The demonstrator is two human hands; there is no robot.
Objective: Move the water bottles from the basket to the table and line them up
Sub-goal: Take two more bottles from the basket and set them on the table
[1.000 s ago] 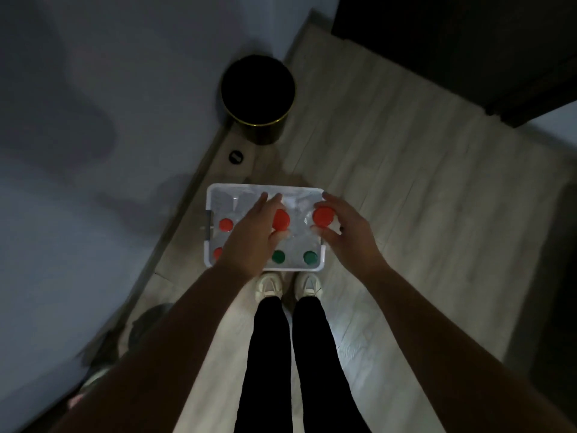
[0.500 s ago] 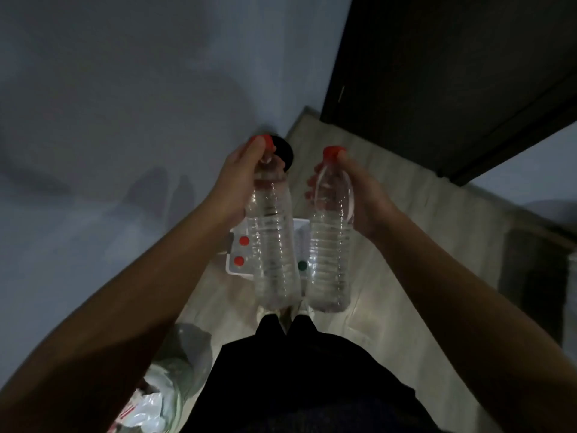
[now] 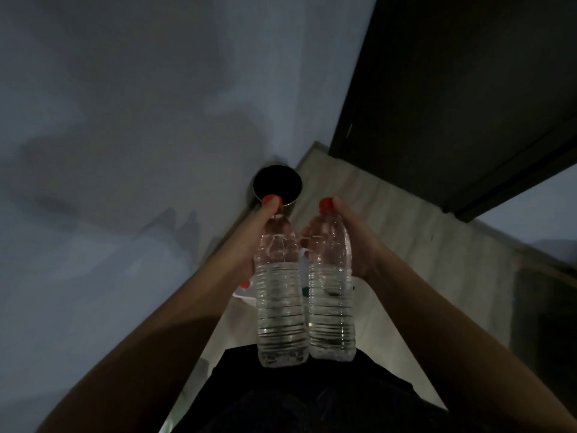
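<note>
In the head view, the person holds two clear water bottles upright and side by side in front of the body, one in each hand. The left hand (image 3: 246,243) grips the left bottle (image 3: 281,301) around its shoulder and neck. The fingers are curled behind the plastic and the thumb reaches up beside the red cap (image 3: 272,200). The right hand (image 3: 359,245) grips the right bottle (image 3: 331,295) in the same way: the thumb lies along the neck just beside its red cap (image 3: 325,204), and the fingertips (image 3: 307,233) wrap round to show on the bottle's far side. Both hands are closed firmly round their bottles, neither with straight fingers. The two bottles stand close together, their lower bodies nearly touching, and their bases hang in the air over the person's dark clothing (image 3: 312,404).

Below and behind the bottles, a small part of the white basket (image 3: 242,295) shows on the pale wooden floor (image 3: 393,223). A red-capped bottle top (image 3: 245,284) peeks out beside the left wrist, and a green-capped one (image 3: 305,291) shows in the gap between the held bottles. A round black bin (image 3: 277,184) stands on the floor in the corner beyond the hands, against the grey wall (image 3: 125,126). A dark door (image 3: 468,95) fills the upper right. The room is dim.
</note>
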